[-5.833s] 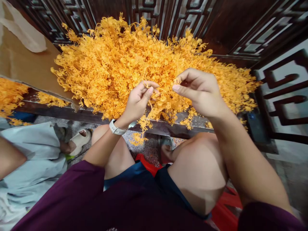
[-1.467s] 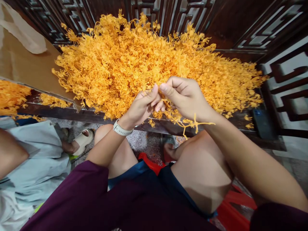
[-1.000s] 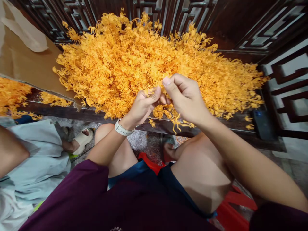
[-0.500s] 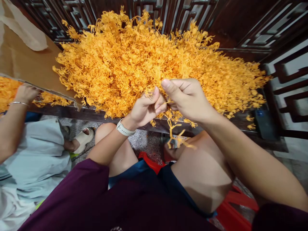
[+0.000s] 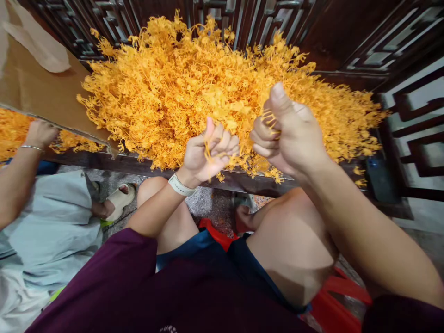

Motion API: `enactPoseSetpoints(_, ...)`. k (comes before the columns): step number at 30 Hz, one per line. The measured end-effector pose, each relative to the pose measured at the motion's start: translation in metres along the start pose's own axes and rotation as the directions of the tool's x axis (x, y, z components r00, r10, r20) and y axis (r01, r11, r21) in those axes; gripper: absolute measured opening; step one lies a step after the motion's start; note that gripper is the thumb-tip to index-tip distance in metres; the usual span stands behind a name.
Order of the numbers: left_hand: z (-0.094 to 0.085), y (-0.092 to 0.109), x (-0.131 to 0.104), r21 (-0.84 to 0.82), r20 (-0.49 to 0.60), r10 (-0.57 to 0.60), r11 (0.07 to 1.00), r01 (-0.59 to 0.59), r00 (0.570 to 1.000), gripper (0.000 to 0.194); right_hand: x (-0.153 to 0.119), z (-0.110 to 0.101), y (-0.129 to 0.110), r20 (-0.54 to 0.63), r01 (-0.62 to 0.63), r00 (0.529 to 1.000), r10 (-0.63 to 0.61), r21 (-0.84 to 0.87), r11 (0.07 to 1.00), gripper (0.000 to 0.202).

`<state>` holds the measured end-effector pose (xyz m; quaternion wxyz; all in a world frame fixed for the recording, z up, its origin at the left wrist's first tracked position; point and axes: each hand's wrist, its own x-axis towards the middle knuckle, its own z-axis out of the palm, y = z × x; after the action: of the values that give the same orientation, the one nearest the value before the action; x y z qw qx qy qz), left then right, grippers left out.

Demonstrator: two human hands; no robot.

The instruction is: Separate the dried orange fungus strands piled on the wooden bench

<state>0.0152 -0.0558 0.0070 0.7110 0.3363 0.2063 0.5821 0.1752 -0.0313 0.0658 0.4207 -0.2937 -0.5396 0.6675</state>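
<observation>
A large heap of orange, thin-branched plastic pieces (image 5: 166,92) lies in front of me, many with spidery tips. My left hand (image 5: 211,155), a pale watch on its wrist, is at the heap's near edge with curled fingers. Across its palm runs a thin orange branched plastic piece (image 5: 208,150), partly blurred. To its right and a little higher, my right hand (image 5: 294,134) is closed with the thumb up. Thin orange prongs (image 5: 268,119) stick out between its thumb and curled fingers; the rest of that piece is hidden. The two hands are apart.
The heap rests on a dark wooden bench (image 5: 152,172) with a lattice back (image 5: 270,18). At left stands a cardboard sheet (image 5: 45,92); beyond it a co-worker's hand (image 5: 40,134) touches more orange pieces. A dark phone-like object (image 5: 381,178) lies at right. A red stool (image 5: 336,296) is beneath me.
My hands have moved apart from each other, the right one up and to the right. The orange branched piece that hung below them no longer shows there.
</observation>
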Motion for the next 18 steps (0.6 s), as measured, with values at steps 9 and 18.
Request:
enactPoseSetpoints(9,-0.016,0.026,0.008,0.187,-0.118,0.123,0.977,-0.099,0.985,0.065,0.003,-0.018,-0.007,-0.025,0.051,0.998,-0.052,-0.048,0.998,0.066)
enactPoseSetpoints(18,-0.021,0.018,0.008,0.237,0.155,0.096,0.962,-0.131,0.983,0.027,0.038,-0.086,-0.027,-0.111,0.05,0.99,-0.091,-0.33,0.943,0.059)
